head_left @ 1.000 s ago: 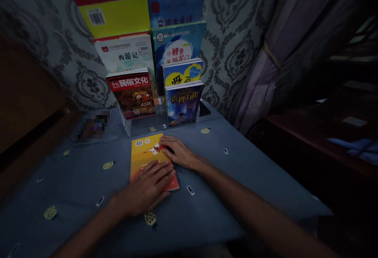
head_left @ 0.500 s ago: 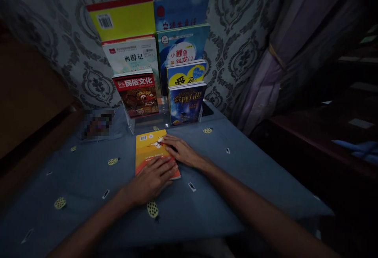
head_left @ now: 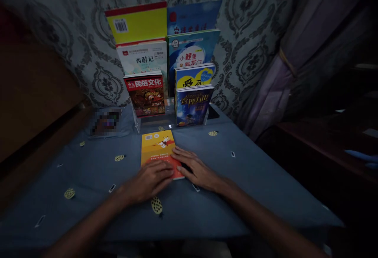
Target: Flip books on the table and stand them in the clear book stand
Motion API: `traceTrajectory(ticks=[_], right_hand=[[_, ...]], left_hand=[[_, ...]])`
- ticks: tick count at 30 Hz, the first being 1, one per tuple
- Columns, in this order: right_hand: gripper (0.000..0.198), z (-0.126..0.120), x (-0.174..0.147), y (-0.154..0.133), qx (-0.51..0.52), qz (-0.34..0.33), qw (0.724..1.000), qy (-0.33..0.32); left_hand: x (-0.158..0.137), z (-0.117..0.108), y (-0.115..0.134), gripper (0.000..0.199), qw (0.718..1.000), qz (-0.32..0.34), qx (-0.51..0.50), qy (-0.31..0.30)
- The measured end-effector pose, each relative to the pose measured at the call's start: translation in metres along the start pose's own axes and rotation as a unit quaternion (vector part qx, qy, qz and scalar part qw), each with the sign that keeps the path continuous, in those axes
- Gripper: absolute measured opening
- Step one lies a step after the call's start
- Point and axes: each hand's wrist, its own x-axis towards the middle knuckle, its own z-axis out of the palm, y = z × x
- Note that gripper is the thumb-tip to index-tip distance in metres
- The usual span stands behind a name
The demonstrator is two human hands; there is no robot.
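Observation:
An orange and yellow book (head_left: 156,147) lies flat on the blue tablecloth, its barcode at the far left corner. My left hand (head_left: 150,179) rests over the book's near edge, fingers stretched across the cover and pointing right. From the right side, my right hand (head_left: 196,169) lays its outstretched fingers on the book's right edge. Both hands are open and grip nothing. Their palms hide the near part of the book. Just beyond it stands a clear acrylic rack (head_left: 153,124) of upright books, with a red mask-cover book (head_left: 147,94) and a dark blue book (head_left: 193,106) in front.
A pixelated packet (head_left: 106,122) lies on the tablecloth (head_left: 88,218) at the left. Behind the rack's right side is a dark flat object (head_left: 214,111). A patterned wall (head_left: 245,21) closes the back, and a tied purple curtain (head_left: 274,80) hangs at right.
My right hand has slid from the book's upper right toward me, down its right edge. My left hand stays on the near part. The view has shifted slightly.

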Motion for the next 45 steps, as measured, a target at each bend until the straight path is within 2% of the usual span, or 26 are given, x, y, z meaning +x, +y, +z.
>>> traceTrajectory(ticks=[2,7,9,11,15,28,35,40,45], right_hand=[[0.048,-0.002,-0.003,-0.003,0.003,0.005,1.0,-0.008],[0.055,-0.007,-0.003,-0.01,0.004,0.023,0.999,-0.038],[0.059,-0.009,-0.002,-0.01,0.001,0.027,0.998,-0.05],[0.06,-0.009,-0.001,-0.01,0.0,0.029,0.998,-0.057],[0.06,-0.008,-0.001,-0.009,0.006,0.026,0.998,-0.056],[0.059,-0.005,-0.001,-0.01,-0.008,0.024,0.999,-0.045],[0.059,-0.004,0.0,-0.011,-0.001,0.026,0.999,-0.042],[0.058,-0.005,0.0,-0.011,0.001,0.034,0.998,-0.046],[0.053,-0.006,0.0,-0.013,0.01,0.027,0.999,-0.04]], left_hand=[[-0.006,-0.006,-0.023,0.031,0.999,-0.039,-0.023,0.01],[-0.024,-0.013,-0.106,0.044,0.981,-0.188,0.047,0.029],[-0.029,-0.014,-0.128,0.046,0.978,-0.205,0.038,0.017],[-0.032,-0.015,-0.136,0.047,0.98,-0.197,0.023,0.012],[-0.039,-0.016,-0.124,0.046,0.986,-0.167,0.015,0.022],[-0.078,-0.031,-0.041,0.036,0.996,-0.079,0.042,-0.005],[-0.093,-0.037,-0.017,0.039,0.997,-0.064,0.03,-0.019],[-0.087,-0.039,-0.01,0.04,0.998,-0.047,0.034,-0.038],[-0.06,-0.034,0.0,0.037,0.998,-0.026,0.026,-0.06]])
